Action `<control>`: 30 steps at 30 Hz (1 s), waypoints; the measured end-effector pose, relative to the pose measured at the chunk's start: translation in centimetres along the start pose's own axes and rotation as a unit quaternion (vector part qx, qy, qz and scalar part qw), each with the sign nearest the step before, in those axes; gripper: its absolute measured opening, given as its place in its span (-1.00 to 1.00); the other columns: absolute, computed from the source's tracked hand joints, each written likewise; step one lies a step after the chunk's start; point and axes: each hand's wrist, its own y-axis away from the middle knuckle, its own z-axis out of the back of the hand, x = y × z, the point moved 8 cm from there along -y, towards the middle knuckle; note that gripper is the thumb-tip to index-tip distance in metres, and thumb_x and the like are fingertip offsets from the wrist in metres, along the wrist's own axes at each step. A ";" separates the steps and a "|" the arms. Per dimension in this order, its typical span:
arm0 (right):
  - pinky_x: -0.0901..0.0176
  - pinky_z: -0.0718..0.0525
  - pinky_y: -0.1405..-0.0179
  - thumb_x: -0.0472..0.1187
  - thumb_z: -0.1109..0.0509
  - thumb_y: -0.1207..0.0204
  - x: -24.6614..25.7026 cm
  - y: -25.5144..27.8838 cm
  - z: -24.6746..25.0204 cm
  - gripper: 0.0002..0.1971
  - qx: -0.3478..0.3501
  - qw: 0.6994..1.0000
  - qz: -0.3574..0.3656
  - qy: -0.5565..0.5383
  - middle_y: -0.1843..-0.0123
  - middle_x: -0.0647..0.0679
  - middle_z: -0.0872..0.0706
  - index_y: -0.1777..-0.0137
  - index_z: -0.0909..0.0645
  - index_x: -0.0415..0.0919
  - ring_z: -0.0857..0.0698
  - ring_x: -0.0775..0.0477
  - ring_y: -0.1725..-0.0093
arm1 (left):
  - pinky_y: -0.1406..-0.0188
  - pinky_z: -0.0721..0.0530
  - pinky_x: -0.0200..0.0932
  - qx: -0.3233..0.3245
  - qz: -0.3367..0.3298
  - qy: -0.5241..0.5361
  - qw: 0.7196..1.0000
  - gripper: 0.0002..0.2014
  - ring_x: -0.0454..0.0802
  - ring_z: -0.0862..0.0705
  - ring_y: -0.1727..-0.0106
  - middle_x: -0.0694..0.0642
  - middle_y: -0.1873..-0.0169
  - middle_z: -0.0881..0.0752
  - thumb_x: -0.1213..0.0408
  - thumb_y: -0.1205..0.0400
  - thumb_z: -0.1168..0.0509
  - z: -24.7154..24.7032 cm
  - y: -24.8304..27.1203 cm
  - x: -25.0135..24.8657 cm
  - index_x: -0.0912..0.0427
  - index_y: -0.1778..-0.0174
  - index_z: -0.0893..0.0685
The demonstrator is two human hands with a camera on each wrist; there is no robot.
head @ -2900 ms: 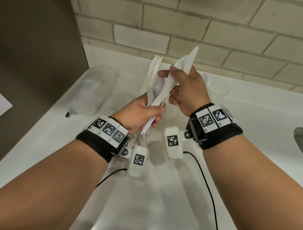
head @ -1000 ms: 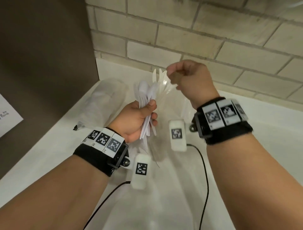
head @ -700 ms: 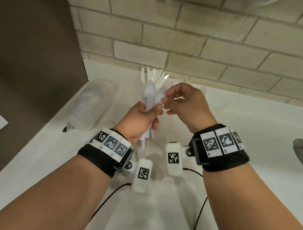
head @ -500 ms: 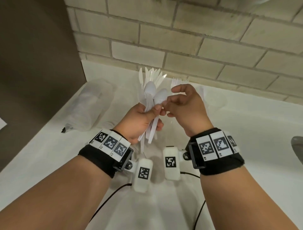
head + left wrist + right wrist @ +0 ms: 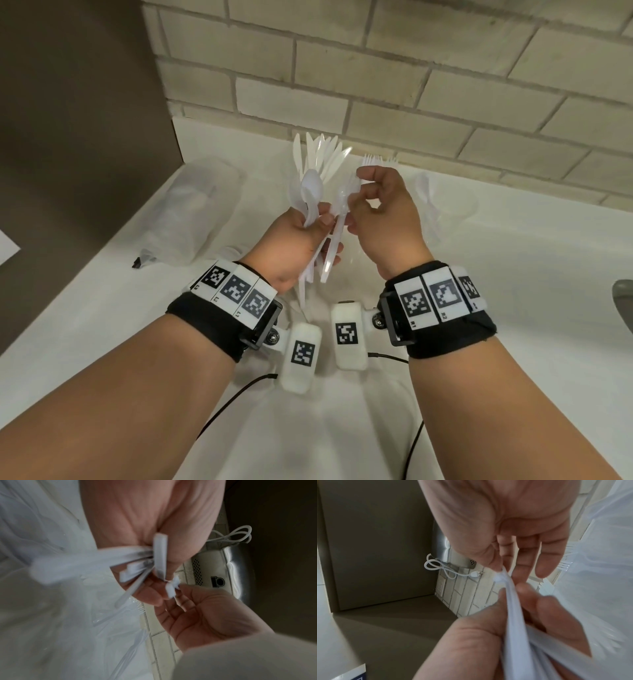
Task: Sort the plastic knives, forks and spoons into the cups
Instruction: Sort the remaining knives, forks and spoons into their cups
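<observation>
Separating one spoon (image 5: pixel 343 205) from mixed cutlery bundle (image 5: pixel 313 192). Left hand (image 5: pixel 294 246) grip wrapped round bundle, above worktop (image 5: pixel 513 291). Right hand (image 5: pixel 383 219) grip pinching spoon neck. Next, judged: draw spoon free, carry to clear cup (image 5: pixel 445 202) at right already holding spoons; forks cup (image 5: pixel 378 161) behind.

left wrist tags (image 5: pixel 236 290): "L2", "L1"; right wrist tags (image 5: pixel 442 297): "R1", "R2"; other marks unreadable

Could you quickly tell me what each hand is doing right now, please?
Left hand: grips the bundle of cutlery.
Right hand: pinches one spoon from it.
</observation>
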 end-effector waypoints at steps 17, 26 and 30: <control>0.19 -0.44 0.41 -0.13 -0.45 -0.48 -1.0 0.5 -2.3 -0.73 0.074 0.995 -0.033 0.051 0.48 0.05 -0.53 0.38 -0.52 -0.20 -0.48 0.08 0.50 | 0.43 -0.48 -0.18 0.002 -0.013 -0.119 0.993 -0.90 -0.09 -0.42 0.36 0.08 0.35 -0.46 0.51 -0.61 -0.13 -0.4 0.0 -0.7 0.24 0.08 -0.47; 0.07 -0.53 0.35 -0.13 -0.17 -0.67 -2.0 0.1 -1.6 -0.76 0.003 0.998 -0.056 0.023 0.17 -0.23 -0.72 0.25 -0.28 -0.03 -0.60 -0.10 0.38 | 0.31 -0.72 -0.05 -0.019 0.061 0.138 0.988 -0.79 0.01 -0.64 0.40 0.14 0.23 -0.53 0.22 -0.74 -0.13 0.9 -0.3 0.4 0.25 -0.21 -0.49; 0.02 -0.71 0.37 -0.20 -0.13 -0.69 -0.5 -0.3 -0.1 -0.96 -0.035 0.998 -0.040 -0.045 0.20 -0.22 -0.74 -0.04 -0.31 -0.11 -0.77 -0.24 0.31 | 0.19 -0.78 0.06 -0.045 0.038 0.009 0.998 -0.79 0.02 -0.68 0.42 0.16 0.09 -0.56 0.36 -0.77 -0.06 1.1 0.0 0.4 0.28 -0.28 -0.46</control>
